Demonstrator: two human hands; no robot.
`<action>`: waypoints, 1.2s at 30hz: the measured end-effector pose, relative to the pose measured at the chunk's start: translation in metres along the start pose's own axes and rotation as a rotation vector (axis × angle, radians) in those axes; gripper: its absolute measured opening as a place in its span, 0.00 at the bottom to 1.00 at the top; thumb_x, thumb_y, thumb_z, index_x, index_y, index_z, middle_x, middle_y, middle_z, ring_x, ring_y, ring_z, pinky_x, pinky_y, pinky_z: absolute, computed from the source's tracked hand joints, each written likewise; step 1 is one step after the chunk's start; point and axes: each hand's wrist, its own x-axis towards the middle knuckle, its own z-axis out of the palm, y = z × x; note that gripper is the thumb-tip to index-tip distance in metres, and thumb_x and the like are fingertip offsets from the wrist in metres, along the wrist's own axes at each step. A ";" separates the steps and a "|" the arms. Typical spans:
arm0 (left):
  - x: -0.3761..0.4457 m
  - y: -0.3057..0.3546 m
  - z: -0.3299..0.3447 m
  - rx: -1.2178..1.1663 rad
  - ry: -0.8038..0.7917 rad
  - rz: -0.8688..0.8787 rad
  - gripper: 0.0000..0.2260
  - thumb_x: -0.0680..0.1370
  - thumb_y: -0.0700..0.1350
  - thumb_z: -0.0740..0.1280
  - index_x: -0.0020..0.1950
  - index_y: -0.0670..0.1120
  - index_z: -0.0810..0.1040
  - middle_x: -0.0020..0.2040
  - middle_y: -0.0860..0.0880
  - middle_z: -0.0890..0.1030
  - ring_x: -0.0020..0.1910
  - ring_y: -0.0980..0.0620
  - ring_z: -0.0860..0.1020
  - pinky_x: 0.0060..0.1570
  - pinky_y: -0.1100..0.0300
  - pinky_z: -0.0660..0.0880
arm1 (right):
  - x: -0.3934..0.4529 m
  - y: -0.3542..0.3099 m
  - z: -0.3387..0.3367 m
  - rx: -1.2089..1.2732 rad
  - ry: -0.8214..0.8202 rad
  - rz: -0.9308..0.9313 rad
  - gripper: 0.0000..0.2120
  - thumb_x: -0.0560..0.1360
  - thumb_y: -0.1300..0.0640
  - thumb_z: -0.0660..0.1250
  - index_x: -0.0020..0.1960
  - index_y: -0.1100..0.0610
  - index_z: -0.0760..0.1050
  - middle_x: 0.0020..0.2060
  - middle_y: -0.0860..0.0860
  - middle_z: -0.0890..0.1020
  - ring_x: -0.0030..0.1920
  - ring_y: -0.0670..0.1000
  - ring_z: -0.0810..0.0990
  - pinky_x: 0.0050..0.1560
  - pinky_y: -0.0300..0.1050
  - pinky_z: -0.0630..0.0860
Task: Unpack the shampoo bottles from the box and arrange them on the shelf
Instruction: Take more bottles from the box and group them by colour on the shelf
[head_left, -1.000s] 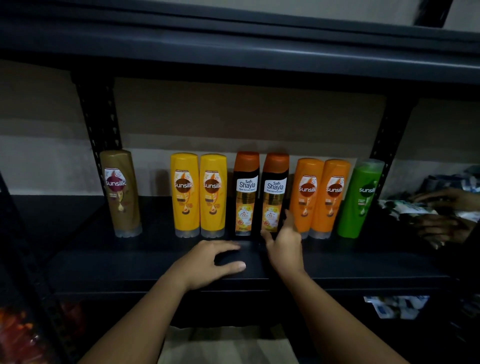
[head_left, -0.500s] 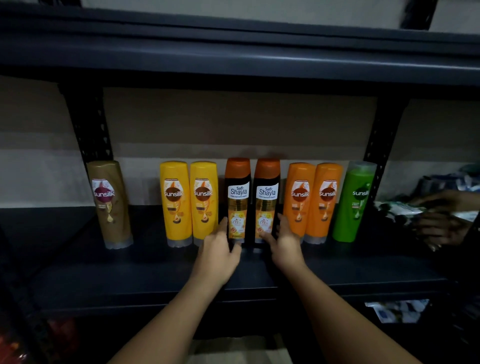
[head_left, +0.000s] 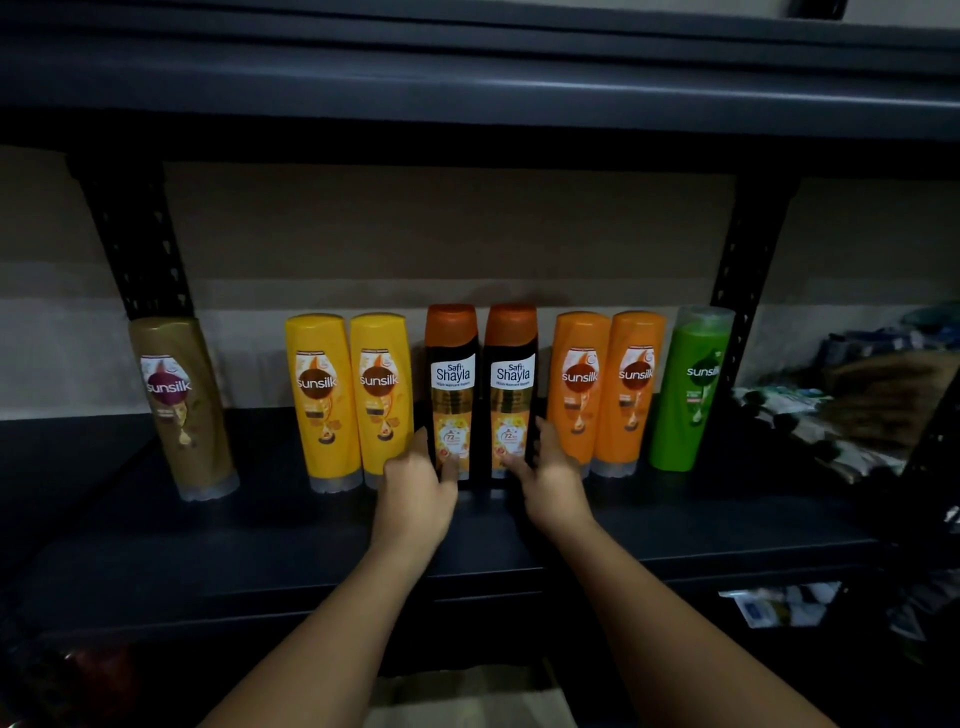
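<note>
Fingers (head_left: 451, 470) of both hands grip the Shayla bottles' (head_left: 452, 384) bases

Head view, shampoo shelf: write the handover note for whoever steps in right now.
Left hand: grips left Safi Shayla bottle near its base.
Right hand: grips right Safi Shayla bottle likewise.
Shelf: eight bottles upright in a row; the brown Sunsilk bottle stands apart at left.
Done: row placed.
Left: square up the pair; box contents not visible.
</note>
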 end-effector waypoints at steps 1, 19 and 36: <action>0.000 -0.001 0.000 -0.006 0.000 0.008 0.12 0.81 0.48 0.68 0.64 0.47 0.77 0.44 0.47 0.84 0.35 0.47 0.83 0.38 0.51 0.82 | 0.000 0.000 0.000 0.001 0.000 -0.002 0.27 0.81 0.56 0.67 0.77 0.53 0.61 0.68 0.52 0.76 0.67 0.52 0.75 0.64 0.46 0.71; -0.001 -0.012 -0.006 -0.040 -0.048 0.043 0.17 0.79 0.52 0.69 0.67 0.51 0.77 0.56 0.49 0.84 0.43 0.47 0.84 0.44 0.49 0.83 | -0.008 -0.012 -0.002 -0.015 -0.003 -0.013 0.23 0.82 0.58 0.66 0.75 0.54 0.64 0.65 0.50 0.77 0.64 0.47 0.75 0.60 0.41 0.68; -0.199 -0.080 -0.060 -0.077 -0.003 0.148 0.11 0.81 0.46 0.69 0.61 0.45 0.84 0.57 0.50 0.85 0.57 0.53 0.82 0.58 0.59 0.78 | -0.209 0.023 0.023 -0.174 0.222 -0.209 0.21 0.80 0.59 0.68 0.72 0.58 0.70 0.69 0.53 0.76 0.70 0.50 0.74 0.70 0.43 0.70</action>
